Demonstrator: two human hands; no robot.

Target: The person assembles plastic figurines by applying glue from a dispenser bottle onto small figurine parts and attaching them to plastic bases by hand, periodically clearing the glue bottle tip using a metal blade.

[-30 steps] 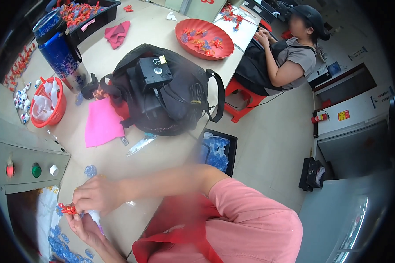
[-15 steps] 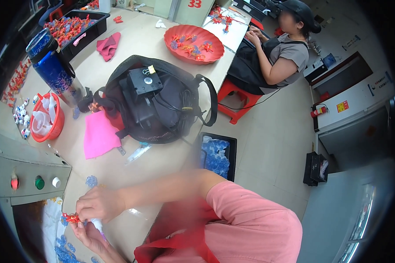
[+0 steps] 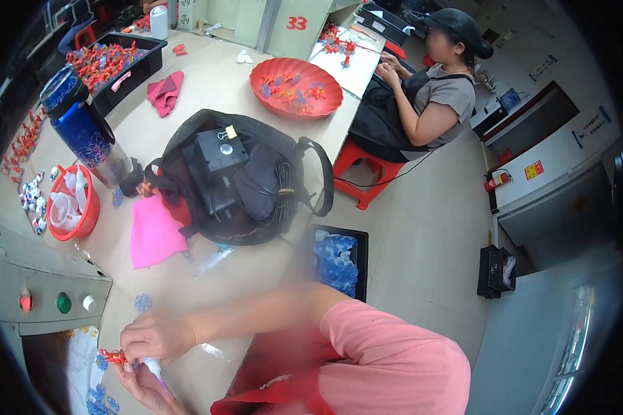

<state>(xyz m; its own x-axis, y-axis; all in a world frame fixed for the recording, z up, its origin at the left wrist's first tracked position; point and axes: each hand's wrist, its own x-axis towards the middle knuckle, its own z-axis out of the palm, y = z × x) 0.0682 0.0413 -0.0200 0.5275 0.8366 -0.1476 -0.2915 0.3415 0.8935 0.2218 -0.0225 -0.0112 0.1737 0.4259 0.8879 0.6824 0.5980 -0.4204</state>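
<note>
My right hand (image 3: pixel 158 337) reaches in from the right, its fingers curled above the work at the lower left. A white tube with a purple tip (image 3: pixel 153 366) pokes out beneath that hand, over the left palm. Below it, my left hand (image 3: pixel 145 389) pinches a small glossy red plastic figure (image 3: pixel 113 356) at its fingertips. The right fingertips are close to the figure; whether they touch it is hidden. Blue translucent pieces (image 3: pixel 102 400) lie on white cloth beside the hands, and another blue piece (image 3: pixel 143 302) rests on the table above them.
A grey machine box with buttons (image 3: pixel 64 303) stands left. Further back are a black mesh bag (image 3: pixel 187 149), pink cloth (image 3: pixel 156 235), red basket (image 3: pixel 90 221), blue bottle (image 3: pixel 83 128) and red tray (image 3: pixel 301 114). A co-worker (image 3: pixel 429 104) sits at far right; a black crate (image 3: pixel 361 266) holds blue pieces.
The whole view has shifted slightly, so the table's things appear lower. Both hands stay together at the red figure, with barely any change in grip.
</note>
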